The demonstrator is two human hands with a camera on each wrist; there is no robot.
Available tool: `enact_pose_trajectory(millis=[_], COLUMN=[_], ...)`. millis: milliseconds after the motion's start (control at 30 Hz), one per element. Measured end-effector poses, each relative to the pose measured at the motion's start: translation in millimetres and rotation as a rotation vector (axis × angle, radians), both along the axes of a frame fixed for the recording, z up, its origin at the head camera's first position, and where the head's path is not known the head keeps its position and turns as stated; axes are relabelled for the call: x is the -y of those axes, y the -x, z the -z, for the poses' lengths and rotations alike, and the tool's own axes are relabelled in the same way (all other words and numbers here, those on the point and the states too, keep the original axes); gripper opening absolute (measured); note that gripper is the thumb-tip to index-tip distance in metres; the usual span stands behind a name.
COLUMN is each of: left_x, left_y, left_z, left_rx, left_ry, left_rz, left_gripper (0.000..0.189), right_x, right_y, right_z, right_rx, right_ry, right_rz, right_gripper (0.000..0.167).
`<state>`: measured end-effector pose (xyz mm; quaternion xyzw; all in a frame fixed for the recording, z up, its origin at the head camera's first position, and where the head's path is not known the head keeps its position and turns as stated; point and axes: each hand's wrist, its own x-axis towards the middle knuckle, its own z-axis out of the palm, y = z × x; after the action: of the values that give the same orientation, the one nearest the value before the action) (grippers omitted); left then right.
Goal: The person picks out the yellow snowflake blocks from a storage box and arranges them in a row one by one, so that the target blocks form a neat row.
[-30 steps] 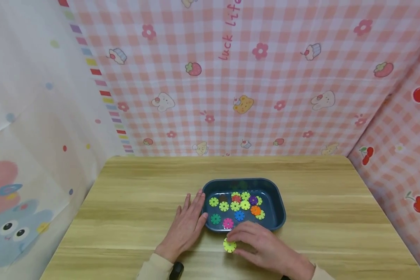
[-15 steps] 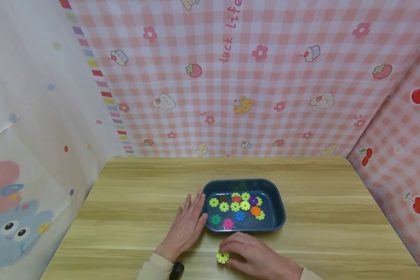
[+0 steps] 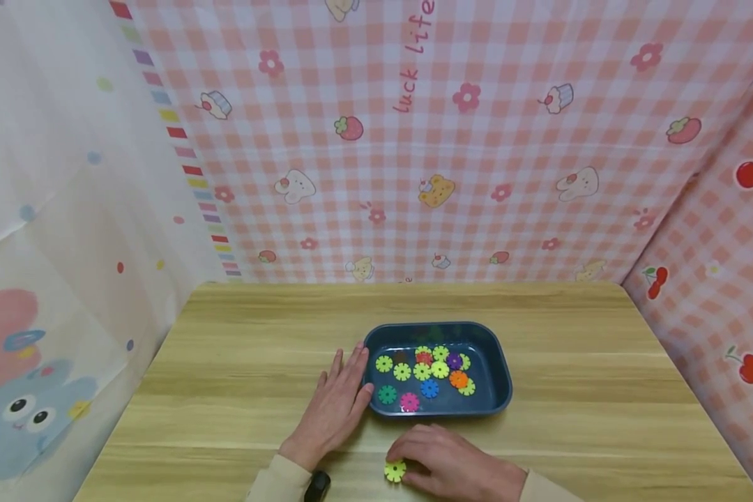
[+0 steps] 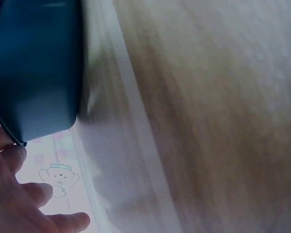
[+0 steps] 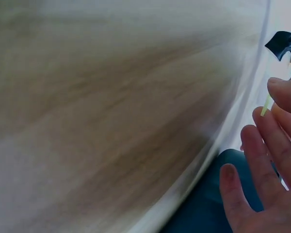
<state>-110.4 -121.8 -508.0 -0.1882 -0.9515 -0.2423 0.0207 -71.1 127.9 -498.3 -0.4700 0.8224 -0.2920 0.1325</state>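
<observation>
My left hand (image 3: 330, 410) lies along the left side of a dark blue tray (image 3: 500, 401), fingers mostly straight and touching its wall and rim. Seen from the left wrist, the fingertips meet the tray rim (image 4: 4, 127). In front of the tray, my right hand (image 3: 447, 460) pinches a yellow-green snowflake disc (image 3: 394, 470) between thumb and fingers, close over the table. The right wrist view shows the disc (image 5: 266, 106) edge-on beside the thumb. Inside the tray lie several notched discs, among them a blue disc (image 3: 429, 388), a pink disc (image 3: 409, 402) and an orange disc (image 3: 458, 378).
The tray stands on a wood-grain table (image 3: 245, 348). Behind it hangs a pink checked cloth (image 3: 383, 160), with a white patterned cloth (image 3: 69, 209) at the left. A dark wrist device (image 3: 316, 486) sits by the left sleeve.
My right hand has moved toward me and slightly left, away from the tray, with the yellow-green disc still pinched. The left hand stays against the tray.
</observation>
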Motion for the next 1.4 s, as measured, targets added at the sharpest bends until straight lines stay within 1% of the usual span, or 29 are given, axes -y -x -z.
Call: enact_pose_trajectory(millis=[33, 100, 267, 533, 633, 767, 833, 967, 1033, 1100, 1167, 1233, 1300, 1400], left_x=[-0.4, -1.2, -3.3, -3.6, -2.1, -0.4, 0.2, 0.1, -0.3, -1.1, -1.8, -2.5, -3.6, -5.5], left_y=[0.7, 2.1, 5.2, 7.9, 7.7, 7.0, 6.4, 4.2, 3.2, 2.3, 1.8, 1.2, 0.7, 0.7], left_z=[-0.1, -0.2, -0.5, -2.0, -1.8, -2.1, -2.6, -2.6, -2.5, -3.1, -3.5, -3.7, -3.8, -3.6], left_rx=[0.0, -0.002, 0.001, 0.012, 0.011, 0.0, 0.004, 0.016, 0.02, 0.014, 0.01, 0.01, 0.012, 0.014], left_ry=[-0.005, -0.011, -0.016, -0.009, -0.007, -0.003, 0.0, 0.017, 0.024, 0.024, 0.023, 0.019, 0.014, 0.015], left_rz=[0.001, 0.002, 0.003, -0.005, -0.008, -0.013, -0.02, -0.036, -0.041, -0.041, -0.041, -0.042, -0.044, -0.044], left_gripper=[0.061, 0.06, 0.06, 0.061, 0.06, 0.061, 0.061, 0.061, 0.061, 0.061, 0.061, 0.06, 0.06, 0.06], right_x=[0, 0, 0, 3, 3, -1, -5, -17, -24, -30, -35, -40, -46, -54], right_y=[1.0, 3.1, 6.0, 10.0, 10.2, 7.7, 5.7, 2.9, 3.8, 7.3, 12.9, 20.1, 27.8, 39.2], right_z=[0.4, 1.6, 6.5, 9.7, 7.7, -1.6, -9.4, -24.2, -29.7, -33.3, -35.4, -36.2, -36.7, -36.4], right_rx=[0.005, -0.013, -0.094, -0.119, -0.086, -0.003, 0.044, 0.091, 0.054, -0.027, -0.125, -0.225, -0.284, -0.341], right_ry=[-0.01, -0.026, -0.042, -0.064, -0.074, -0.071, -0.053, 0.024, 0.092, 0.177, 0.267, 0.339, 0.371, 0.358], right_rz=[0.003, 0.005, -0.003, -0.004, -0.013, -0.007, 0.008, 0.05, 0.081, 0.117, 0.159, 0.202, 0.259, 0.339], right_gripper=[0.028, 0.027, 0.025, 0.025, 0.027, 0.029, 0.031, 0.031, 0.029, 0.023, 0.019, 0.019, 0.02, 0.024])
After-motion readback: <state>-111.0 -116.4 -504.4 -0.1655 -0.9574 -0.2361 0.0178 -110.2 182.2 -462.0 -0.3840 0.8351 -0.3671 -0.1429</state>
